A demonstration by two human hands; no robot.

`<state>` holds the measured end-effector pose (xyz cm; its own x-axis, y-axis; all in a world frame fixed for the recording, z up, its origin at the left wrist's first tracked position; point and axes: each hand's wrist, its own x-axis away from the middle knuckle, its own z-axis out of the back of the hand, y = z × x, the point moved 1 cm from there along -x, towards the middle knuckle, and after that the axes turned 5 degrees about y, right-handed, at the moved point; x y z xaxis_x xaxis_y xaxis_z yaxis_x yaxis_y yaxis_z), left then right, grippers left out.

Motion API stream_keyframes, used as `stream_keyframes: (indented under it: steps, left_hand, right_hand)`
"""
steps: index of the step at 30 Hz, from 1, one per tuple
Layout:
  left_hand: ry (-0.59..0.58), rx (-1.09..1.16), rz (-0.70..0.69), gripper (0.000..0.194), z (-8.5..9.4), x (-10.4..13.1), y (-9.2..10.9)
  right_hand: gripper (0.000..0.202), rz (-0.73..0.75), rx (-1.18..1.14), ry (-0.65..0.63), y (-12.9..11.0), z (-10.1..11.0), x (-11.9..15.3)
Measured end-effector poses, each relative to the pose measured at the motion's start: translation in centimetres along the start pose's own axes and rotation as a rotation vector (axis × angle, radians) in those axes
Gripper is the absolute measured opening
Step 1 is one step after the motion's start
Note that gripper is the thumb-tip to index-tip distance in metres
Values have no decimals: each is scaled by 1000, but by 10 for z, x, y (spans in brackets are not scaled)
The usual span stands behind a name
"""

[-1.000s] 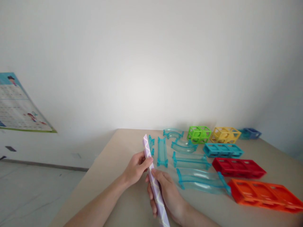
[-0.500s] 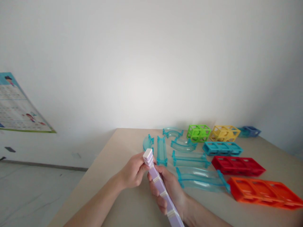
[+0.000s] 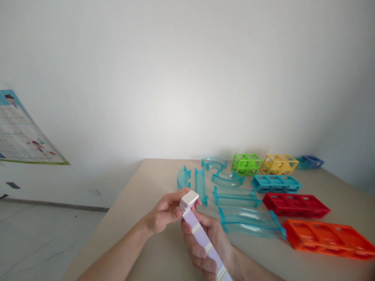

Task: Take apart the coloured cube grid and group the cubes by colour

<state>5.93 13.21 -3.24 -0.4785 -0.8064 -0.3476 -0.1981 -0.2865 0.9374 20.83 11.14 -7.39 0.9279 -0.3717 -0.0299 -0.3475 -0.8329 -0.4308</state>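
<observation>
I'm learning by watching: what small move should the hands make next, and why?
Perhaps twist the angled end of the long lilac-and-white segmented stick slightly with the left hand: its fingers hold that end while the right hand grips farther down.

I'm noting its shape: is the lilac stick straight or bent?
Bent near the tip: the lilac stick is straight in the right hand, then kinks at the left hand. Near end unseen.

You can read nothing here: print on the wall poster (image 3: 23,128), left of the tabletop (image 3: 152,175), is too small.
</observation>
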Motion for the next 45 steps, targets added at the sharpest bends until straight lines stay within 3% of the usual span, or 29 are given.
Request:
stream_keyframes:
  steps: [4,7,9,11,15,18,22,29,33,39,42,45]
  left_hand:
    - [158,23,85,42,5,1,-6]
    - [360,-5,51,34,10,-1,-10]
    - [425,-30,1,32,13,-3,-10]
    - [393,-52,-80,33,15,-3,-8]
    - [269,-152,-273,45,15,-1,1]
    - [196,-234,-286,44,11,1,5]
    - [175,-250,-290,39,3,1,4]
    - [230,-308,-337,42,8,0,2]
    - [229,-289,-293,38,10,3,4]
    - [238,-317,-139,31,6,7,-3]
    - [257,-311,-154,40,7,5,-3]
    - [202,-258,-168,47,8,3,0]
  right_hand:
    - [40,9,29,48,5,-3,2]
    - [35,17,103,92,8,-5,4]
    - [30,26,122,102,8,-6,5]
    - [31,-5,90,42,7,-7,6]
    - [38,-63,13,-204,0,-12,10]
    - [49,-73,-32,-283,-2,-12,12]
    - [60,-139,-23,-242,1,-8,11]
    - [59,-181,-13,-316,1,-10,5]
    - [59,-121,-36,-269,3,-5,5]
    - [58,28,-63,-74,-3,5,5]
    - [57,-17,-49,-93,-7,4,8]
    - [56,-145,-16,-137,-8,-1,12]
